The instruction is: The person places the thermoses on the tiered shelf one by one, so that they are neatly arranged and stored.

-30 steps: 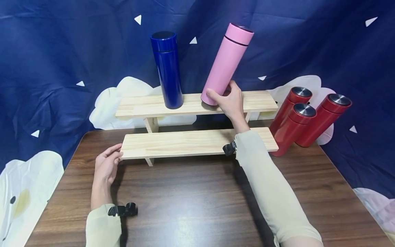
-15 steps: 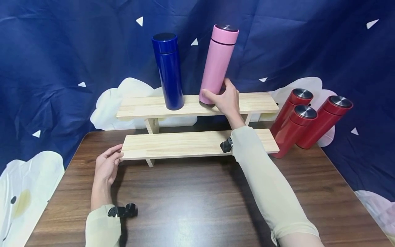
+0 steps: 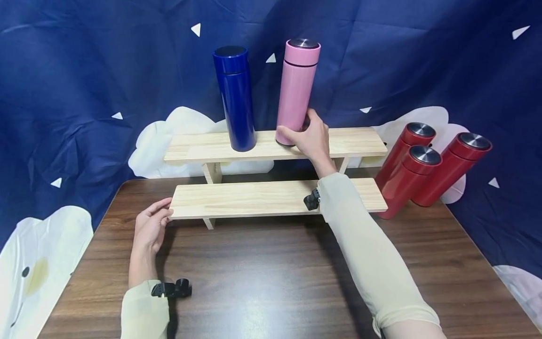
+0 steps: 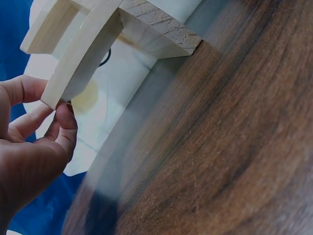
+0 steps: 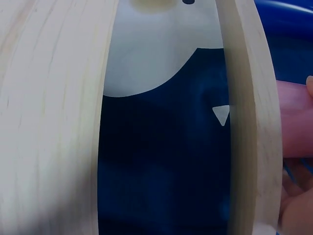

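A two-tier wooden rack has a raised back board (image 3: pixel 192 146) and a lower front board (image 3: pixel 241 200). My right hand (image 3: pixel 313 141) grips a pink thermos flask (image 3: pixel 295 94) low on its body, thumb at the left and fingers round the far right side. The flask stands nearly upright with its base at the back board. To its left, a blue thermos flask (image 3: pixel 236 103) stands on the same board. At the rack's left end, my left hand (image 3: pixel 148 228) pinches the front board's corner; in the left wrist view, fingers bend round that board end (image 4: pixel 80 63).
Three red thermos flasks (image 3: pixel 402 181) stand together on the dark wooden table (image 3: pixel 250 273), close by the rack's right end. A blue curtain (image 3: pixel 148 61) with white patterns hangs right behind the rack.
The pink flask has swung from a clear rightward tilt to nearly upright, its top moving left. My right hand shifted slightly left with it. My left hand stays at the board's end.
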Available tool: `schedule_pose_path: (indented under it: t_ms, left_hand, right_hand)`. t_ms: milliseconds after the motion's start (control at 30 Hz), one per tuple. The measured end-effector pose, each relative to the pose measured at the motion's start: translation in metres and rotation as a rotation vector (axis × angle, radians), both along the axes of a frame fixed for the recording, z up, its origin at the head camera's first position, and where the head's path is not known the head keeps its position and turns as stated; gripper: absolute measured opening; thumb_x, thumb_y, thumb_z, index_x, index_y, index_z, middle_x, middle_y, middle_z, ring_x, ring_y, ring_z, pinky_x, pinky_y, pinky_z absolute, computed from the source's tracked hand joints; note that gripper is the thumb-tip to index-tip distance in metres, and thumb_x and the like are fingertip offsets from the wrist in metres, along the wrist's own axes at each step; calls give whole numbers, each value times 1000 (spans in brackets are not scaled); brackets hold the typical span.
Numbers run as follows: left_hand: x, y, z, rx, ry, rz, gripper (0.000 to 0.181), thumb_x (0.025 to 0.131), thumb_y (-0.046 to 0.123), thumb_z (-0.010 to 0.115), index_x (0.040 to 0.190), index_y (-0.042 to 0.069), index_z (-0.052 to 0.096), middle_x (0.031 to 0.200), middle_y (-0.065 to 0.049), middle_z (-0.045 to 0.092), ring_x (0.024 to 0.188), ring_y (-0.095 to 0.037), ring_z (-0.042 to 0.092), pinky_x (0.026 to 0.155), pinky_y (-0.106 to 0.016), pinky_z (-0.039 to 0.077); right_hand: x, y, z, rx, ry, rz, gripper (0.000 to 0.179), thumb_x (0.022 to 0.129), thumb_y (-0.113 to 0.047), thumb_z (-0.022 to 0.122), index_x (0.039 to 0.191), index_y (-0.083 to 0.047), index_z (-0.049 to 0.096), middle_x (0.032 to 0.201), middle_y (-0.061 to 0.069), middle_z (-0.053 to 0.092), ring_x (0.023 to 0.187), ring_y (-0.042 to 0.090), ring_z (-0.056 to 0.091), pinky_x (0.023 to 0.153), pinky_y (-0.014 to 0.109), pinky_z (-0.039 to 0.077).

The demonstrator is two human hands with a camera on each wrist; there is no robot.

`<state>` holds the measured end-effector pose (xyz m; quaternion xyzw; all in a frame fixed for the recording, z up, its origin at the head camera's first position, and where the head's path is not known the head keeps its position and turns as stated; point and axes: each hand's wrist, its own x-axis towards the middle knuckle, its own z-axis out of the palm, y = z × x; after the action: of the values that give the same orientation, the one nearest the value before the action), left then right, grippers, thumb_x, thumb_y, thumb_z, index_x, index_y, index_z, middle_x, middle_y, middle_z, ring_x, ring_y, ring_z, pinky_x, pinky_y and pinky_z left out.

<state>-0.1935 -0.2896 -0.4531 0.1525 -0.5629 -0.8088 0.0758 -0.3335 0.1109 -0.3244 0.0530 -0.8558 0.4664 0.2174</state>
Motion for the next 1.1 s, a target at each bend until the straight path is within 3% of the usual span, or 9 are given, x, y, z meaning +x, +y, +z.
schedule_pose_path:
  t_ms: [633,1100]
  left_hand:
    - [2,1,1,6,10,10,33,86,-18,58,109,-1,74,99,-6,67,85,-14,62,66,-18,51]
    - [2,2,1,24,3,9,33,89,-19,55,110,-2,74,99,-6,67,85,-13,62,68,-19,52]
  right_hand:
    - [1,-1,-2,21,5,10,75,74,-53,85,132,-13,57,118,5,67,96,18,61,81,33,48]
    - [3,-2,-6,-4,6,23,80,74,-51,85,137,-13,54,122,6,65,99,18,60,85,33,48]
